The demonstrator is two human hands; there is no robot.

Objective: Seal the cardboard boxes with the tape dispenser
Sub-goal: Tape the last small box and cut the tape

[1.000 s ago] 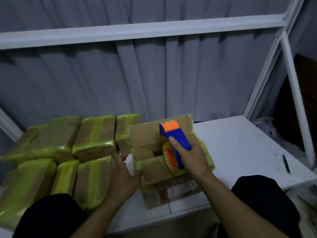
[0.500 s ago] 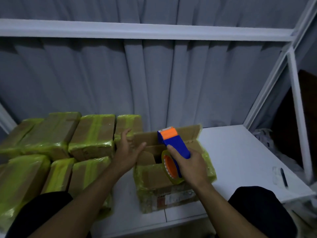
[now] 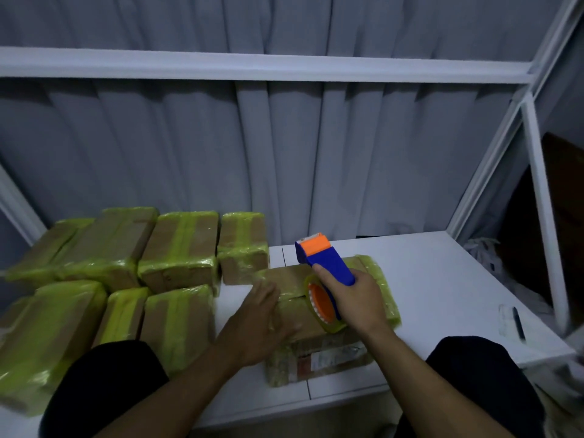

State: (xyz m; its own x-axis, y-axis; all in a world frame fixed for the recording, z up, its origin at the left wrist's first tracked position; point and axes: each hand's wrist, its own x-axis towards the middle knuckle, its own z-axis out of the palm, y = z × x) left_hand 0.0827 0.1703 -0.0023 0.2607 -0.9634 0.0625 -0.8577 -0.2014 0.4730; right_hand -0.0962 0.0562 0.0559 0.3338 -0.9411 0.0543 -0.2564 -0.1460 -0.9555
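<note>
The white desk (image 3: 442,273) is used to carry everything. The box (image 3: 316,358) being sealed is set at its near edge, likely so it is easy to reach. Left of this box, the taped boxes (image 3: 180,245) are piled close together, out of the way. The top flaps of this box are pressed down by the flat, open left hand (image 3: 262,324), so they can be taped. Over this box, the tape dispenser (image 3: 328,263) is gripped by the right hand (image 3: 357,306), ready for the seam. Far right of this box lies a pen (image 3: 518,322).
</note>
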